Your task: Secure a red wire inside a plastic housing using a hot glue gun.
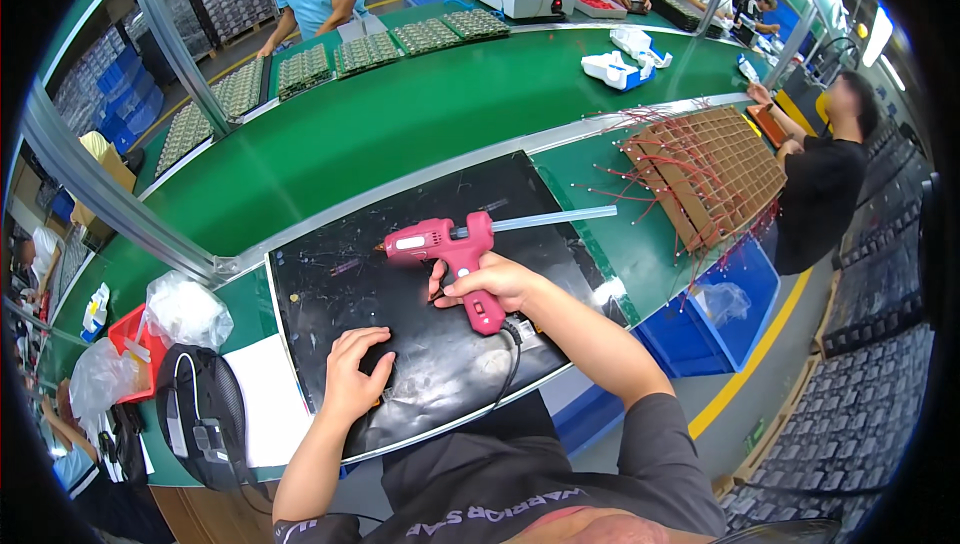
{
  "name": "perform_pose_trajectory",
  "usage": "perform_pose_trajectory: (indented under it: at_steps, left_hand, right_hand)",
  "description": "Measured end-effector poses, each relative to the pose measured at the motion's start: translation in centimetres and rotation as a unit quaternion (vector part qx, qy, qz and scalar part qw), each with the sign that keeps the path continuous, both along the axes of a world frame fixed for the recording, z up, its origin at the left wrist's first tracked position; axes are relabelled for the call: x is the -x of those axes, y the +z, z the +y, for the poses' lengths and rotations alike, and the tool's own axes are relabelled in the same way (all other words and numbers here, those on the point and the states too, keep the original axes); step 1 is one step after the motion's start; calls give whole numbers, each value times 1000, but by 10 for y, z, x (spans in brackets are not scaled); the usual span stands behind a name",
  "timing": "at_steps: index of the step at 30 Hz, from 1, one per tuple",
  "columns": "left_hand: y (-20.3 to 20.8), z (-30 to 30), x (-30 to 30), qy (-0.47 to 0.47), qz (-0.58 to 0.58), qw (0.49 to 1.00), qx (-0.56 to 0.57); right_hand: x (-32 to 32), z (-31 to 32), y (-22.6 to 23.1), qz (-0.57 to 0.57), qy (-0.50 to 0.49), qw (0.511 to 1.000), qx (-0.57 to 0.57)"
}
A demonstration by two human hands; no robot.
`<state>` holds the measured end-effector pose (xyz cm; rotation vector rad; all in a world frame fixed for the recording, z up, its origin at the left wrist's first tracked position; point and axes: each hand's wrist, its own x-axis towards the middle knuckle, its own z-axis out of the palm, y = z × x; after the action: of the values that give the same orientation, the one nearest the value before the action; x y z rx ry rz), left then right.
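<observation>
My right hand (500, 282) is wrapped around the handle of a pink hot glue gun (462, 249), held over the black mat (420, 189) with its nozzle to the left. A long translucent glue stick (560, 217) sticks out of the gun's back end toward the right. From the bottom of the handle a black cord (515, 369) trails down to the mat's near edge. My left hand (355, 372) rests at the mat's near left, fingers extended and thumb apart, holding nothing. Something small and yellowish shows beside its wrist, too little to name.
A cardboard divider grid (715, 174) with red wires stands at right, above a blue bin (725, 309). At left are a black mesh bag (200, 409), white paper (268, 394) and a red bin (130, 344). Beyond runs a green conveyor (400, 104); co-workers sit and stand around it.
</observation>
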<state>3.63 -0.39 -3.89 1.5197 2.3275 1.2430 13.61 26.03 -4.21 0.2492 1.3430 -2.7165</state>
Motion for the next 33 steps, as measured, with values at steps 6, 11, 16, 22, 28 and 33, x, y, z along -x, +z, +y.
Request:
perform_pose_trajectory:
  at_steps: [6, 11, 16, 22, 28, 33]
  left_hand:
    - [2, 0, 0, -5, 3, 1000, 2]
    - [2, 0, 0, -3, 3, 1000, 0]
    - [1, 0, 0, -5, 8, 1000, 1]
    - [3, 1, 0, -11, 11, 1000, 3]
    - [3, -3, 0, -7, 13, 1000, 5]
    - [-4, -7, 2, -13, 21, 1000, -10]
  right_hand:
    - [1, 0, -4, 8, 1, 1000, 0]
    - [1, 2, -6, 13, 2, 1000, 2]
    - [1, 2, -5, 10, 3, 1000, -6]
    - [0, 2, -4, 11, 2, 1000, -10]
    - [2, -1, -5, 9, 9, 1000, -13]
    - [5, -4, -7, 21, 10, 1000, -13]
